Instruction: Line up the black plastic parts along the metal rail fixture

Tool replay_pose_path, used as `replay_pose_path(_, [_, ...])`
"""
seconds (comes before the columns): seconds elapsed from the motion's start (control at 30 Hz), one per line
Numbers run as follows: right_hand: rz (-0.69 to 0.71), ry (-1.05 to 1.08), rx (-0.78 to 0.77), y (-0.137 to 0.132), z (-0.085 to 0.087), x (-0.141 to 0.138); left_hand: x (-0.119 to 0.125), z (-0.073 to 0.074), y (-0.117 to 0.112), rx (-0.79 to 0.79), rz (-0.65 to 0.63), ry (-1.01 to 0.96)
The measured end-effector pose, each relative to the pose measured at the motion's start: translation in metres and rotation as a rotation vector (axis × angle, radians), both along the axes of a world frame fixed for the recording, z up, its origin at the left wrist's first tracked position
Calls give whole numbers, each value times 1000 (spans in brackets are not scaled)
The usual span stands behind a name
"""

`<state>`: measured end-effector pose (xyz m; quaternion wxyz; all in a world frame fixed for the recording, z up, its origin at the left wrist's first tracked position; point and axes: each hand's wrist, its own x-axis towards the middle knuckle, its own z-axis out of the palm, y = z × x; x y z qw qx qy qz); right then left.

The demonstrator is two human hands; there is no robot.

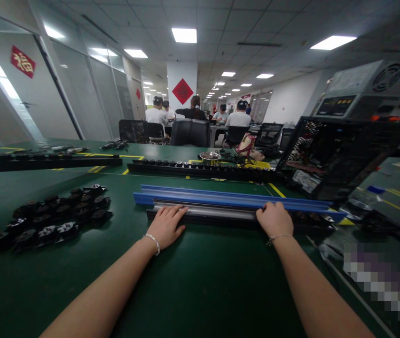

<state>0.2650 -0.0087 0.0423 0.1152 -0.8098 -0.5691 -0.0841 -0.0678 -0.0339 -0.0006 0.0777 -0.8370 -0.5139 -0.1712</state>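
Note:
A long black rail (pixel 217 212) with a shiny curved top lies crosswise in front of me. My left hand (pixel 167 226) lies over its left part, fingers reaching across the top and the thumb on the near side. Further right, my right hand (pixel 275 219) has its fingers curled on the same rail. Just behind the rail, and parallel to it, is a longer blue channel strip (pixel 231 195). Dark parts (pixel 305 218) show in the rail's right end, beyond my right hand. The undersides of my fingers are hidden.
Black moulded parts (pixel 52 220) are heaped at left on the green table (pixel 200 281). Black rails (pixel 45 163) with parts stand behind. A metal bowl (pixel 209 156) sits further back. At right are an open computer case (pixel 336 155) and a plastic bottle (pixel 365 199). People sit beyond.

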Motion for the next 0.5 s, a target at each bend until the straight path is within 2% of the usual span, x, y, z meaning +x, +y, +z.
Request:
replay_pose_path(0.33, [125, 28, 72, -1, -8, -25, 1, 3, -1, -14, 2, 11])
replay_pose_path(0.5, [134, 42, 88, -1, -10, -25, 1, 3, -1, -19, 6, 8])
